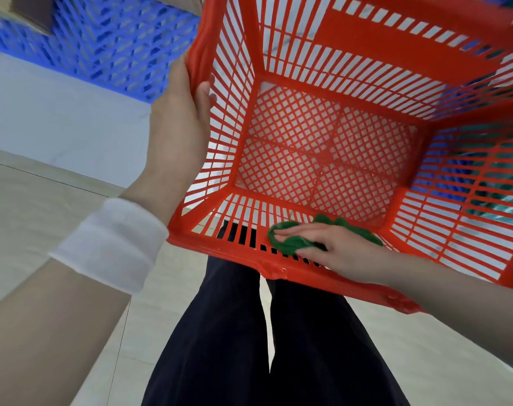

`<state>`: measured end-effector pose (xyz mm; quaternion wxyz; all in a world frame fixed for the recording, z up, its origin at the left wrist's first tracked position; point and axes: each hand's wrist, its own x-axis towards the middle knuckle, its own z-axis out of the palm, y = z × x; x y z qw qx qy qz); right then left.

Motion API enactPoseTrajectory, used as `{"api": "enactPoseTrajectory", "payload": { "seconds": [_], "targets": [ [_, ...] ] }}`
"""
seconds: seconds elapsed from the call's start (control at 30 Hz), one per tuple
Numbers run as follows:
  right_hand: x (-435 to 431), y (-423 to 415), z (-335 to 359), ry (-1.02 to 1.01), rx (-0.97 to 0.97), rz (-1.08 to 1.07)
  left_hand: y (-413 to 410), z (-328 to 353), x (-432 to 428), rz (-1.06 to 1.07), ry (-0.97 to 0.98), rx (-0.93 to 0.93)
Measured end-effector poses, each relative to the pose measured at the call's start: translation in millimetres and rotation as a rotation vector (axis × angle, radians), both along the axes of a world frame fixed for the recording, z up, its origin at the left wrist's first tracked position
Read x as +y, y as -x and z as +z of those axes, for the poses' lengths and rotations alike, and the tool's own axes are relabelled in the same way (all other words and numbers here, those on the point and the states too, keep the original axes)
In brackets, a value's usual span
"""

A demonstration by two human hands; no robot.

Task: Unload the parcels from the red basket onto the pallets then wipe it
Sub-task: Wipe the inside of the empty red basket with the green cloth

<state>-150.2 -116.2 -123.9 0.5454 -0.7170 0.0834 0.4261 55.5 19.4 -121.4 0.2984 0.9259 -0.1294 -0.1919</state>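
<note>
The basket (366, 63) is held before the person, its open top turned toward the camera; its left rim is gripped by the left hand (179, 124), the thumb laid inside the wall; a wristband (111, 244) is worn behind that hand; the cloth (290, 244) is pressed against the inside of the near wall by the right hand (331, 247), reached in over the near rim; the pallet (103, 45) is set behind and left of the basket, on a block (59, 121); a box (29, 13) (blurred, cut by the frame) is seen on the pallet's far left; the legs (278, 347) are seen below the basket.
</note>
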Motion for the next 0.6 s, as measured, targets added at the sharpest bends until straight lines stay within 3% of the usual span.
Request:
{"api": "enactPoseTrajectory", "payload": {
  "seconds": [0.17, 0.3, 0.6],
  "targets": [
    [-11.4, 18.1, 24.1, -0.031, -0.012, -0.068, -0.1, 1.0, -0.9, -0.001, 0.016, -0.019],
    [28.0, -20.1, 16.4, -0.028, -0.112, -0.028, -0.1, 0.7, 0.0, -0.001, 0.010, -0.018],
    [17.1, -26.0, 17.1, -0.039, -0.056, 0.035, -0.4, 2.0, -0.2, 0.006, 0.030, 0.014]
  ]
}}
